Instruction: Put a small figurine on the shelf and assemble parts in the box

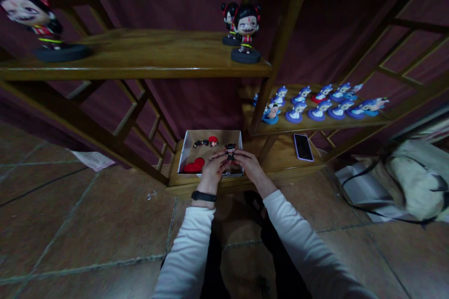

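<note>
Both of my hands meet over the front edge of an open cardboard box (pixel 187 145) on the lowest shelf. Between them is a small figurine (pixel 230 150) with black hair and red clothes; my left hand (pixel 213 169) and my right hand (pixel 247 163) both have fingertips on it. In the box lie a red heart-shaped piece (pixel 194 165) and a loose small figure part (pixel 209 141). A black band sits on my left wrist.
A phone (pixel 303 146) lies on the low shelf right of the box. Several blue figurines (pixel 319 103) fill the middle right shelf. Three large black-haired figurines (pixel 246 32) stand on the upper shelf (pixel 140 56). A bag (pixel 403 182) lies on the tiled floor at right.
</note>
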`<state>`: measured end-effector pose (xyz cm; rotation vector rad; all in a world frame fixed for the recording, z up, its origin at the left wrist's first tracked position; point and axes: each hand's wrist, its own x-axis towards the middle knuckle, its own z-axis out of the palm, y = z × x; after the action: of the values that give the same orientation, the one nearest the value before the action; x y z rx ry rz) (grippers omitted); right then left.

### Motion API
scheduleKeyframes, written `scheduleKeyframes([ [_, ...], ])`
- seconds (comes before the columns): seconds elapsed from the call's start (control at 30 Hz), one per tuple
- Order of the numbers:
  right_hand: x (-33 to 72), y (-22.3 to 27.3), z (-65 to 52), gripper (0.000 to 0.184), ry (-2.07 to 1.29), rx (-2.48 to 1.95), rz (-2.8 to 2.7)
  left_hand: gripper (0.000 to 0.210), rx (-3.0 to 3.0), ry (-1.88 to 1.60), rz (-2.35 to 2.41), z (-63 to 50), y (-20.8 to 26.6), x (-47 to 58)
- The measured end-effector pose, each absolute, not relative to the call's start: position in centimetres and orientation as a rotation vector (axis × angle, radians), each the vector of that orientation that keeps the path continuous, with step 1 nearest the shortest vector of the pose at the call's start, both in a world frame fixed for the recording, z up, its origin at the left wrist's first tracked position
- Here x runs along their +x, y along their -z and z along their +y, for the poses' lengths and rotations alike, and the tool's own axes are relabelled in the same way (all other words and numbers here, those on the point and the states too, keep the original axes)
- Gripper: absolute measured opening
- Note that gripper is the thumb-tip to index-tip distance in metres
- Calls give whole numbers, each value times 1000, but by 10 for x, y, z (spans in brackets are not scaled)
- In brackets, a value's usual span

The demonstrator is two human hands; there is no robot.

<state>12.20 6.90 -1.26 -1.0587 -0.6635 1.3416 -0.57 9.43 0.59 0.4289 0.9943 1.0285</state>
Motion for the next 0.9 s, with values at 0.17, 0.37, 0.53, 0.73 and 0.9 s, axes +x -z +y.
scheduleKeyframes([
  [0.17,126,9,43,40,-1381,-982,-762,15,526,-1017,931,76,-19,-12],
  [0.37,129,0,0,40,-1337,-1034,-861,16,611,-991,929,34,-20,-16],
  [0.53,133,-10,-34,37,-1285,-1090,-911,23,681,-940,891,5,-17,-14],
  [0.73,138,-8,-61,35,-1237,-1113,-953,33,731,-944,893,-23,-5,-7],
  [0.9,141,-3,-74,34,-1248,-1124,-927,32,693,-983,897,-39,4,0],
])
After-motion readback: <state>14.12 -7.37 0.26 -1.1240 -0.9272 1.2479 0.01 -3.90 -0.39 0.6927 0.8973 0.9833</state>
